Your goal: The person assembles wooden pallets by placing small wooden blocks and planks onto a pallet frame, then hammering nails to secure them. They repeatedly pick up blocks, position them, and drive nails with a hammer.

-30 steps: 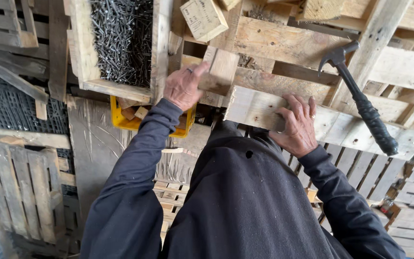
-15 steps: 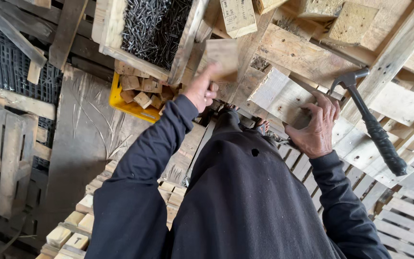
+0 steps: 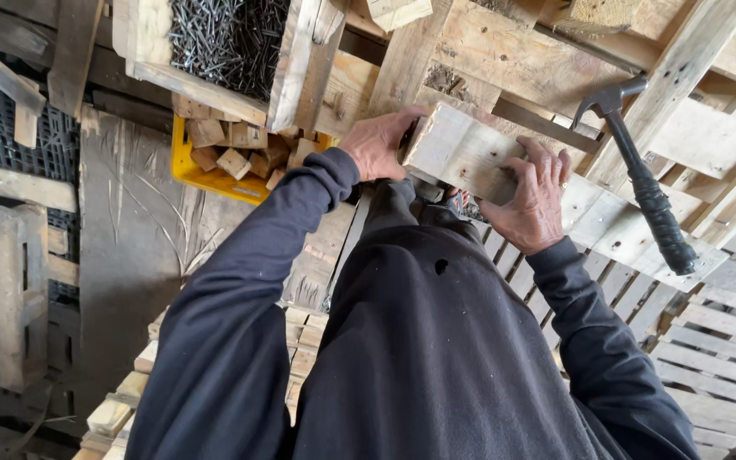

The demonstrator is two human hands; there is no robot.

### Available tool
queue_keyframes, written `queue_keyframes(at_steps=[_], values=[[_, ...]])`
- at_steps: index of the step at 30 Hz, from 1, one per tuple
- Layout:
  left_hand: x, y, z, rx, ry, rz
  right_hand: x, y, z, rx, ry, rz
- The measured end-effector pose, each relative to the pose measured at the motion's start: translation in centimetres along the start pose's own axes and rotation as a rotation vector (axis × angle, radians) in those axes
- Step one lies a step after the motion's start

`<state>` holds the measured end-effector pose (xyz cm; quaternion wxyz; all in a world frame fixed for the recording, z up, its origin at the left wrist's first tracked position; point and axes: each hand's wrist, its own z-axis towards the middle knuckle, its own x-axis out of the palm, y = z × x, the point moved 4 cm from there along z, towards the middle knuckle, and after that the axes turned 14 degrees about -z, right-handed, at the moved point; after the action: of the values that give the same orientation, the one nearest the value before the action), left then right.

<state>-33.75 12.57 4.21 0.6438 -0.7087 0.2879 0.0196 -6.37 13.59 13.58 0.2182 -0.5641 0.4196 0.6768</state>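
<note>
Left hand and right hand both clasped on a pale wooden board, held at its two ends over a wooden pallet. Claw hammer lying just right of the right hand. Wooden box of nails and yellow crate of wood blocks to the left.

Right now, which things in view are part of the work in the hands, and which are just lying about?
In hand:
- wooden board, gripped at its ends by the left hand and the right hand
- pallet under the board

Lying about:
- hammer, resting on the pallet, untouched
- wooden box of nails
- yellow crate of wood blocks
- stacked pallets
</note>
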Motion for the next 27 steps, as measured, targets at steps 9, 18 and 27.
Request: queue_keyframes(at_steps=[9, 18, 27], values=[[-0.1, 3.0, -1.3, -0.268, 0.1, 0.085, 2.8, 0.2, -0.1, -0.011, 0.098, -0.06], [0.9, 1.7, -4.0, -0.276, -0.474, -0.39, 6.8, 3.6, -6.0, -0.191, 0.191, 0.109], [2.1, 1.6, -3.2, -0.243, -0.574, -0.341, 14.4, 0.9, -1.8, 0.225, 0.573, -0.081]])
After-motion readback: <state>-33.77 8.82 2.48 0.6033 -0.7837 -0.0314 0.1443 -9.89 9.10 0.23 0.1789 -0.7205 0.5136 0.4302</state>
